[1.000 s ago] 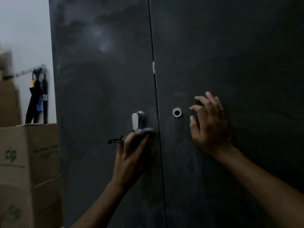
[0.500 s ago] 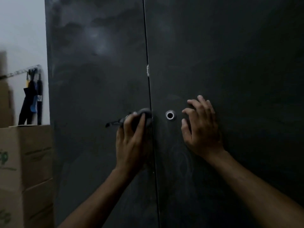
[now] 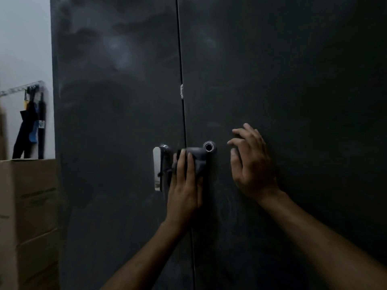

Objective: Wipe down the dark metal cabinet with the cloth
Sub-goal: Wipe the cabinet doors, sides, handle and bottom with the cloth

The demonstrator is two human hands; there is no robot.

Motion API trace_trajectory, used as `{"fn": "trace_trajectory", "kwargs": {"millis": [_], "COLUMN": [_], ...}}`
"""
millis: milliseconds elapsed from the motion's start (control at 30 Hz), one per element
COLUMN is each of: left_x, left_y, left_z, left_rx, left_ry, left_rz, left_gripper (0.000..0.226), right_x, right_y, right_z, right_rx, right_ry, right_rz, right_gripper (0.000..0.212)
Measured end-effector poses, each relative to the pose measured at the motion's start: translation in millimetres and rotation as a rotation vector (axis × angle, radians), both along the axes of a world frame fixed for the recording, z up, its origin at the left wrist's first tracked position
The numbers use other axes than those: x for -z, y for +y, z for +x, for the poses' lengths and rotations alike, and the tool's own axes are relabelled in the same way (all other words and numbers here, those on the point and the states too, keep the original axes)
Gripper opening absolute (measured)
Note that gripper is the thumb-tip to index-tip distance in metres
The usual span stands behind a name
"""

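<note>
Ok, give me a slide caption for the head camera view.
Left hand presses a cloth against the dark cabinet seam; right hand braces beside.

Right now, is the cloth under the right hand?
No, the left hand presses the cloth to the cabinet; the right hand rests bare.

Cloth [image 3: 198,162] under the left hand [image 3: 184,191] lies across the cabinet [image 3: 117,114] door seam, between handle [image 3: 157,168] and lock [image 3: 209,146]; right hand [image 3: 252,166] right of lock; boxes [image 3: 27,206] left of cabinet.

Left hand [image 3: 184,185] flat on cloth [image 3: 198,162]
</note>
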State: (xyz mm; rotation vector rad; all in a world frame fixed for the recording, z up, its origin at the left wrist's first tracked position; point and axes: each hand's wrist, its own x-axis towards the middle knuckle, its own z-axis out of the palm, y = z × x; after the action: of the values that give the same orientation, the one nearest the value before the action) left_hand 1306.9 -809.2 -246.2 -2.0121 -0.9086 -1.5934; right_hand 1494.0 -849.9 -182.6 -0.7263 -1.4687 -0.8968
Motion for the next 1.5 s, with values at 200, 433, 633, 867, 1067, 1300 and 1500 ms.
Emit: {"fn": "trace_trajectory", "kwargs": {"millis": [200,433,633,867,1067,1300,1500], "left_x": [-74,68,-59,-103,-35,-103,-22], "left_y": [11,14,7,-9,3,-31,-11], "left_z": [13,-5,38,104,50,147,99], "left_rx": [-0.030,-0.057,-0.137,-0.086,-0.054,-0.061,-0.016], "left_ry": [-0.036,0.501,0.305,0.368,0.626,0.285,0.906], "left_rz": [0.074,0.271,0.305,0.311,0.394,0.303,0.555], "left_gripper": [0.066,0.074,0.065,0.063,0.057,0.061,0.061], "right_x": [-5,8,6,9,22,31,33], "right_y": [-19,-28,-31,-34,-43,-57,-54], "right_z": [50,95,109,163,183,225,231], "right_rx": [0.080,0.238,0.168,0.322,0.374,0.497,0.508], "right_ry": [0.053,-0.025,0.078,0.332,0.267,0.381,0.369], "right_rz": [0.039,-0.036,0.041,0.062,0.033,-0.099,-0.075], "right_gripper": [0.025,0.028,0.031,0.038,0.044,0.054,0.053]}}
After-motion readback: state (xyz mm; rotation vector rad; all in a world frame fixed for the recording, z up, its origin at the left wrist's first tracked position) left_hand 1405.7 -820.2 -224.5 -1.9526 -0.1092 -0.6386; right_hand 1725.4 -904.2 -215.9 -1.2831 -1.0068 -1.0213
